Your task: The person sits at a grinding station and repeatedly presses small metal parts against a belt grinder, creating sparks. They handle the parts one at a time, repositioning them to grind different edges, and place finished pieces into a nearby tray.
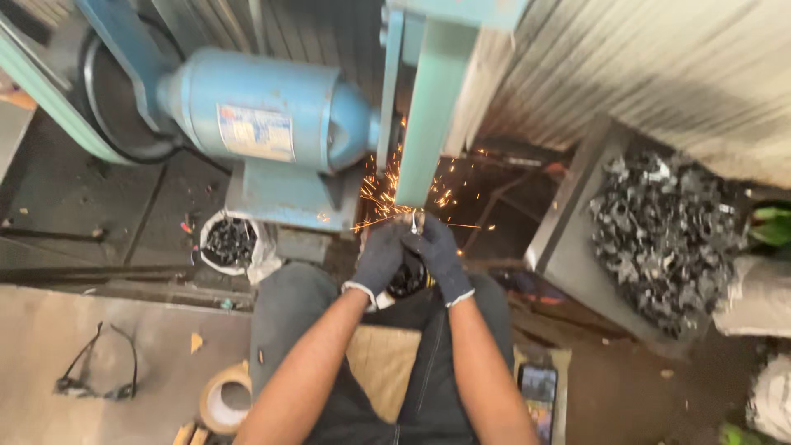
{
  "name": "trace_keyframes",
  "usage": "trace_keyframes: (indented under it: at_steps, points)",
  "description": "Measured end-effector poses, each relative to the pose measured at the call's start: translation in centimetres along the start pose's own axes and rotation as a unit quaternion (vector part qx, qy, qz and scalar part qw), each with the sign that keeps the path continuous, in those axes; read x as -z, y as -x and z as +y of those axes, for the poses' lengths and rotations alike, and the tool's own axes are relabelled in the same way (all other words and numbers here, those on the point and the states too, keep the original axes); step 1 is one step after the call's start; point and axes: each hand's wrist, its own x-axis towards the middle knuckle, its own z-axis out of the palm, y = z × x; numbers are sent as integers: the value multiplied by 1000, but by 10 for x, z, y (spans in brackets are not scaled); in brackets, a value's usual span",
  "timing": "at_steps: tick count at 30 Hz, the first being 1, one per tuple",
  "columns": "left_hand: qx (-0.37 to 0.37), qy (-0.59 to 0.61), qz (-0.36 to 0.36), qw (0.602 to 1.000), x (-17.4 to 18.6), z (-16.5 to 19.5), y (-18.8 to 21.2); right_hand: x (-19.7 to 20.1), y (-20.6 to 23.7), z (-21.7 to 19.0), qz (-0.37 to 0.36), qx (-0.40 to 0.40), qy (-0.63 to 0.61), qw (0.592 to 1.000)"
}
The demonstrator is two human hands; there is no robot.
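- Left hand (pixel 381 257), right hand (pixel 439 254): gloved, both pinching one small metal piece (pixel 415 221), centre frame.
- Piece: pressed up against the sanding belt (pixel 428 124) directly above; sparks fly left.
- Its long axis: probably upright; too blurred to be sure.

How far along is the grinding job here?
Done: cannot tell which pile is finished. In hand: both gloved hands, left hand and right hand, press a small metal piece to the grinding belt, sparks flying. Left: probably the tray of metal pieces.
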Motion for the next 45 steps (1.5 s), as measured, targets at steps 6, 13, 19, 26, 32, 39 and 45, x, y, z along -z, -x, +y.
trace_keyframes:
  at_steps: [6, 13, 19, 26, 32, 39, 45]
  points:
    - [122, -156, -89, 976, 28, 46, 20, 6, 33, -1, 80, 70, 161, 981]
    - [164, -118, -123, 972, 30, 67, 23, 0, 44, 4, 157, 101, -9, 982]
    - [118, -164, -30, 979, 0, 44, 5, 10, 5, 9, 196, 111, 17, 974]
    - [-32, 154, -101, 982, -16, 5, -5, 4, -39, -5, 210, 79, -94, 970]
    - [108, 77, -100, 986, -4, 46, 6, 43, 2, -3, 129, 178, 87, 972]
    - [42, -388, -200, 899, 10, 88, 33, 203, 46, -10, 404, 212, 514, 726]
    - [34, -425, -360, 830, -5, 93, 24, 272, 71, -16, 357, 35, 757, 546]
